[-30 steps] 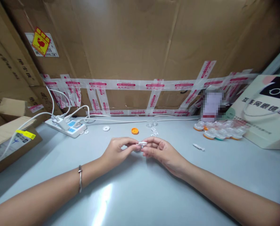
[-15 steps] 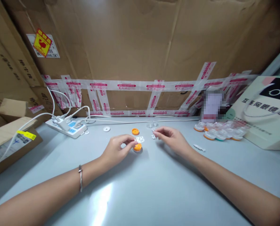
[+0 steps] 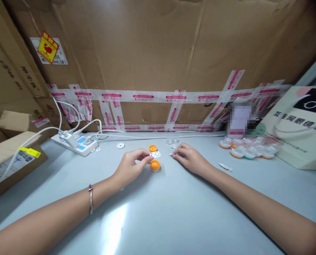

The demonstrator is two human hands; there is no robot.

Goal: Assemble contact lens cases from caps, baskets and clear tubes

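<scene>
Between the thumb and fingers of my left hand [image 3: 132, 162] is a flat white plate with small holes [image 3: 155, 154], held just above the table. Below it sits an orange round cap-like part [image 3: 155, 165] on a clear or white base. A second orange round part [image 3: 153, 148] lies behind the plate. My right hand [image 3: 188, 157] pinches a small white piece [image 3: 171, 154], seen nearly edge-on. Just behind those fingertips lies another small white patterned piece [image 3: 173, 146]. Clear round parts [image 3: 171, 141] stand farther back.
At the right are several clear round containers with coloured bases [image 3: 249, 151], a white tool-like strip [image 3: 225, 167] and a printed bag [image 3: 298, 131]. A white ring [image 3: 120, 145], a power strip [image 3: 79, 143] with cables and an open carton [image 3: 14, 159] are at the left. A large cardboard box [image 3: 136, 63] stands behind.
My right hand has come slightly left and down, and its small white piece has turned nearly edge-on. The plate in my left hand has shifted slightly left and up, uncovering more of the orange part.
</scene>
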